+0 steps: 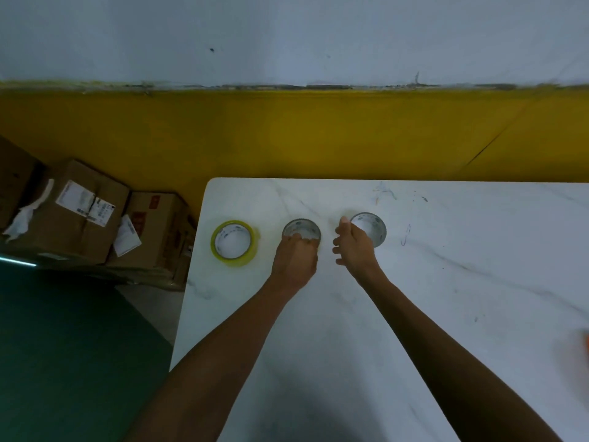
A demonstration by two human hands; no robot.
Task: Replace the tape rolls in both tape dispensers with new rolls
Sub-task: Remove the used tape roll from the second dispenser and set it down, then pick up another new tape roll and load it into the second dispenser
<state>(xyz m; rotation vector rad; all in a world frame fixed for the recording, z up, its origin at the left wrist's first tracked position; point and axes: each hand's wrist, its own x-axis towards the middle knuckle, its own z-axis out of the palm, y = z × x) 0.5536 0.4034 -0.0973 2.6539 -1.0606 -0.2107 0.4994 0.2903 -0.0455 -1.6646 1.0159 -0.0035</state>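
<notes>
Fingers of the left hand [294, 256] curled over the near rim of the middle clear tape roll [301, 230], gripping it on the white marble-pattern table [414, 282]. The right hand [352, 245], half open, touched the left side of the right clear tape roll [371, 227]. A yellow tape roll [234, 243] lay flat at left, apart.
</notes>
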